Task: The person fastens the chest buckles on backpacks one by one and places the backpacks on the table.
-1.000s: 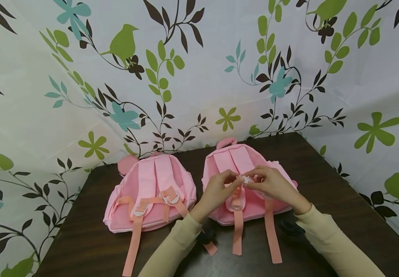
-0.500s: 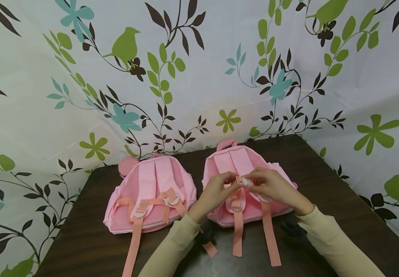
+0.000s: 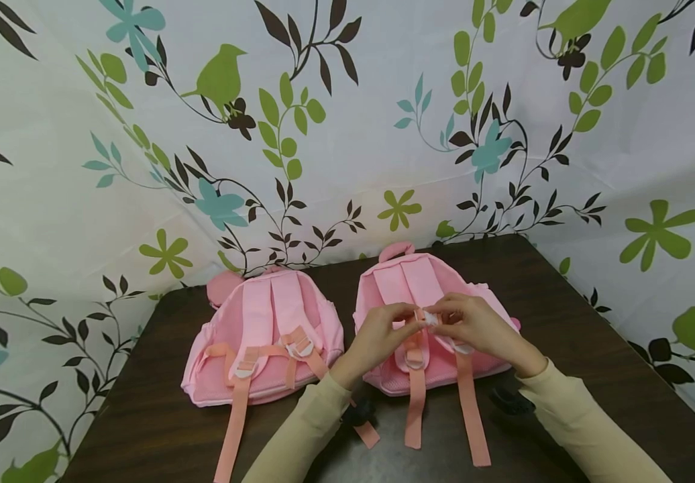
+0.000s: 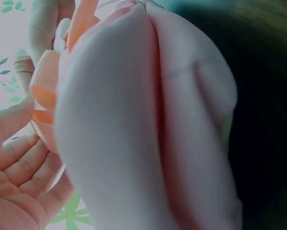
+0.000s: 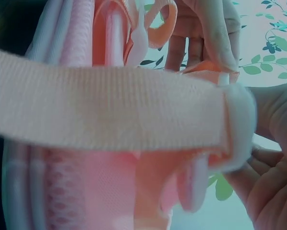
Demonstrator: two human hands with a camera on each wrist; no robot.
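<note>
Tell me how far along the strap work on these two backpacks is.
Left backpack looks done: its chest strap spans both shoulder straps. On the right backpack, left hand and right hand pinch a white buckle between the straps. That one looks unjoined, its strap tails hanging loose on the table.

A pale peach webbing strap point(image 5: 105, 103) runs across the right wrist view, and its right end meets a blurred white buckle point(image 5: 239, 127) that the right hand point(image 5: 273, 158) pinches. Behind the strap lies the pink backpack point(image 5: 62, 182), its mesh panel showing low down. The left hand point(image 5: 206, 33) reaches in from above, fingers pointing down at the strap's buckle end, beside an orange strap loop point(image 5: 163, 24).
</note>
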